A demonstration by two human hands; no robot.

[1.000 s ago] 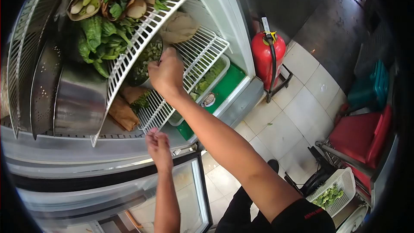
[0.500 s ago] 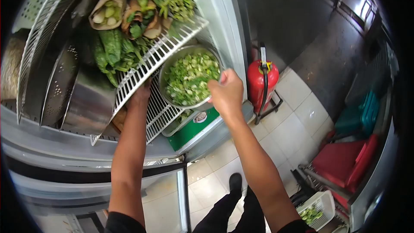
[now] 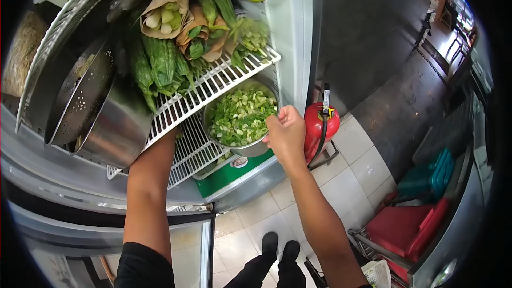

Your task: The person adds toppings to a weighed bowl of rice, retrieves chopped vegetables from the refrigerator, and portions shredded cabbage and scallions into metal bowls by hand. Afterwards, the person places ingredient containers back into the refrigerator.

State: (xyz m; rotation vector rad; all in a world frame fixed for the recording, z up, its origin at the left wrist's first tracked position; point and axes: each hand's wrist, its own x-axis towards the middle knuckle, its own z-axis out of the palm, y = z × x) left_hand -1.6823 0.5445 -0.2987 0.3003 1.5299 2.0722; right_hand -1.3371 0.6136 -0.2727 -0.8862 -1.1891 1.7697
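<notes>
My right hand grips the rim of a round metal bowl at its right side. Chopped green onions fill the bowl, which is tilted at the edge of a lower wire shelf. My left forearm reaches in under the upper wire shelf; the left hand itself is hidden behind that shelf and the metal pot. Above the bowl, the upper shelf bears green peppers and paper-wrapped vegetables.
A metal pot and a perforated strainer stand at the left. The fridge door hangs open below. On the tiled floor stands a red fire extinguisher; red chairs are at the lower right.
The bowl of green onions has come out from under the upper shelf, with my right hand now on its rim. My left arm has moved in under the shelf.
</notes>
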